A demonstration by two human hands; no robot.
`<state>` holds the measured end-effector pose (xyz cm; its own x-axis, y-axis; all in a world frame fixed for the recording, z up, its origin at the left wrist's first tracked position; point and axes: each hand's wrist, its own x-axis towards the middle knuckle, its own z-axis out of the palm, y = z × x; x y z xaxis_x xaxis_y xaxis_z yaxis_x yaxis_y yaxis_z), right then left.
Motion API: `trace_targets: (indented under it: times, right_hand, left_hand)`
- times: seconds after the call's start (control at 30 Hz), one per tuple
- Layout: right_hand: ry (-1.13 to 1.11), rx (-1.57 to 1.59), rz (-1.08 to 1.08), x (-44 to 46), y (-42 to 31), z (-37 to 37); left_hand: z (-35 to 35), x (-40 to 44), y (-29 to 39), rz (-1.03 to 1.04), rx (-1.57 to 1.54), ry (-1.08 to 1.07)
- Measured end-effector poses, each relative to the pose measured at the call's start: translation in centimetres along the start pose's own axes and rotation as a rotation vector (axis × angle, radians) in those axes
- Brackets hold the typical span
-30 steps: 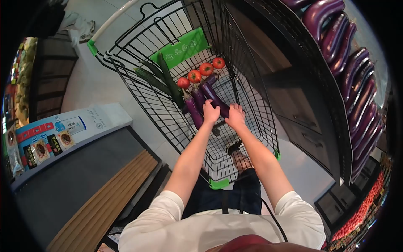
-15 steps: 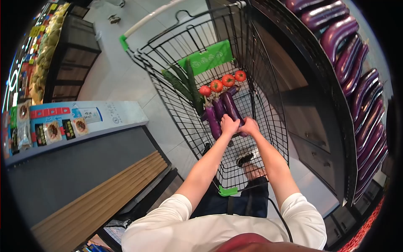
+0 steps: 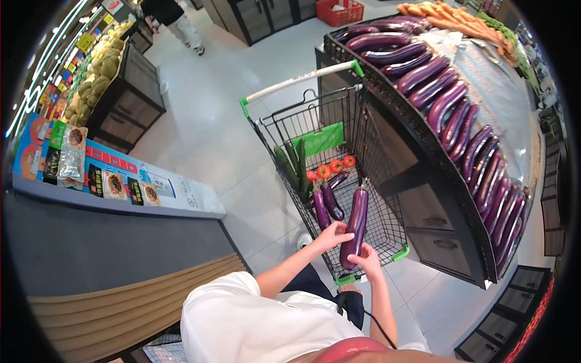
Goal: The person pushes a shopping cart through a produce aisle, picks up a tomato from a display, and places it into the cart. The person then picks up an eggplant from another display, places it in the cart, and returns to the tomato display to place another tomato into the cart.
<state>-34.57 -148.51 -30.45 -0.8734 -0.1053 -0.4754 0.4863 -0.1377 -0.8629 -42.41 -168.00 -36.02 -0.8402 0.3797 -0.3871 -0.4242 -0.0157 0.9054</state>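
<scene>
Between my two hands is a long purple eggplant (image 3: pixel 357 218), raised above the front of the shopping cart (image 3: pixel 284 112). My left hand (image 3: pixel 333 236) grips its left side, and my right hand (image 3: pixel 368 262) closes round its lower end. Other eggplants (image 3: pixel 321 207) lie in the cart basket beyond my hands. Behind them sits a row of several red tomatoes (image 3: pixel 336 166). Green cucumbers (image 3: pixel 289 169) lean along the left side of the basket, near a green sign panel (image 3: pixel 324 140).
To the right, a produce stand (image 3: pixel 417 175) bears rows of eggplants (image 3: pixel 439 109). On the left is a counter (image 3: pixel 200 195) with packaged food (image 3: pixel 115 184). A fruit stand (image 3: pixel 130 100) and a walking person (image 3: pixel 175 21) are farther off. A red basket (image 3: pixel 340 12) sits at the back.
My hands have lifted one eggplant out from among the others and brought it nearer to me. The view has tilted up, showing more of the eggplant stand and the walking person.
</scene>
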Motion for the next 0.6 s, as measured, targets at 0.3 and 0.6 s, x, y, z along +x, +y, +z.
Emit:
trace_targets:
  times: [0.3,0.6]
  right_hand:
    - [0.256,-0.065,-0.286,-16.0,4.1,-1.4]
    - [0.412,-0.088,-0.268,-34.4,9.0,-14.5]
  left_hand:
    - [10.4,-11.1,4.6,0.120,0.198,-0.237]
    - [30.4,-19.4,-0.1,0.151,0.287,-0.343]
